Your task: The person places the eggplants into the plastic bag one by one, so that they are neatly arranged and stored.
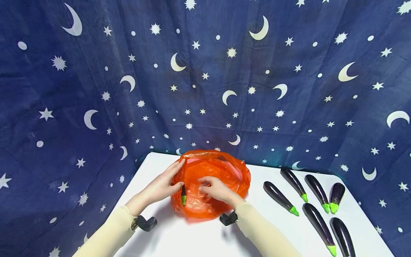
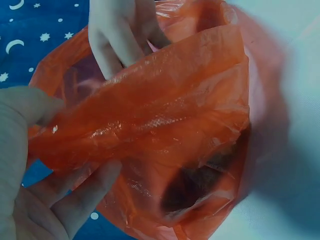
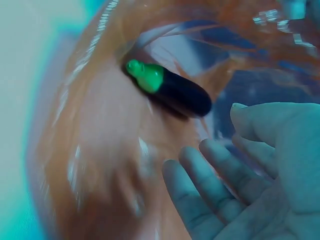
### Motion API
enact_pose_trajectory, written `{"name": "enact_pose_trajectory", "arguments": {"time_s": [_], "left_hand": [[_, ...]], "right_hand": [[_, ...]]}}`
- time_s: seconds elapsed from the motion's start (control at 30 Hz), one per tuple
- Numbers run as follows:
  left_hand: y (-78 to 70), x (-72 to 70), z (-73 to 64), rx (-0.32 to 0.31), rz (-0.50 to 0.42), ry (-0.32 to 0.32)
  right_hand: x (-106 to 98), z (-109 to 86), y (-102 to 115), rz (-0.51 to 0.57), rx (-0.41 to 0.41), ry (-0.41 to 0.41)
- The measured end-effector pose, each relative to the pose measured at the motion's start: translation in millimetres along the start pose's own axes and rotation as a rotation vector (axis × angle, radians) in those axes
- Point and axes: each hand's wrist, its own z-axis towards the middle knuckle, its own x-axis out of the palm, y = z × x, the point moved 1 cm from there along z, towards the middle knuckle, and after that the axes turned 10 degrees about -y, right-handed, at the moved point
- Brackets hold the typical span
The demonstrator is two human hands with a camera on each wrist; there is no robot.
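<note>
An orange-red plastic bag (image 1: 208, 210) lies on the white table with its mouth spread wide. My left hand (image 1: 165, 182) holds the left side of its rim, thumb on one face of the film and fingers (image 2: 85, 200) on the other in the left wrist view. Inside the bag, near that hand, lies a dark purple eggplant with a green stem (image 3: 182, 95); its dark shape also shows through the film. My right hand (image 1: 216, 189) is over the bag's mouth. Its fingers (image 3: 192, 195) are loosely bent and hold nothing, a little apart from the eggplant.
Several more eggplants (image 1: 279, 196) lie spread over the right side of the white table (image 1: 257, 228), stems mostly toward me. A dark blue cloth (image 1: 205, 89) with moons and stars hangs behind the table and at its sides.
</note>
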Motion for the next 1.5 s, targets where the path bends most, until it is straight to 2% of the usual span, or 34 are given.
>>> {"name": "enact_pose_trajectory", "arguments": {"time_s": [0.2,0.4,0.53,0.67,0.8,1.07,1.37,1.5], "left_hand": [[1.9,-2.0,-2.4,-0.002,-0.003,-0.005],[2.5,-2.1,-2.3,-0.001,-0.008,-0.008],[3.9,1.0,-2.9,0.003,-0.005,0.004],[5.0,3.4,-2.9,-0.002,-0.012,0.016],[4.8,4.4,-2.5,-0.002,-0.021,0.015],[3.7,4.4,-2.9,0.015,-0.025,0.003],[3.5,3.8,-2.2,-0.003,-0.059,0.012],[3.1,3.0,-2.3,-0.02,-0.082,0.025]], "right_hand": [[-56,-42.8,4,-0.096,-0.072,-0.038],[-126,-80.5,-6,-0.229,-0.12,-0.171],[-169,-102.1,-16,-0.296,-0.091,-0.269],[-199,-115.2,-27,-0.367,-0.006,-0.321],[-216,-122.5,-32,-0.396,0.018,-0.317],[-237,-129.3,-39,-0.437,-0.02,-0.289],[-257,-130.3,-50,-0.415,0.102,-0.228],[-260,-130.0,-54,-0.388,0.151,-0.173]]}}
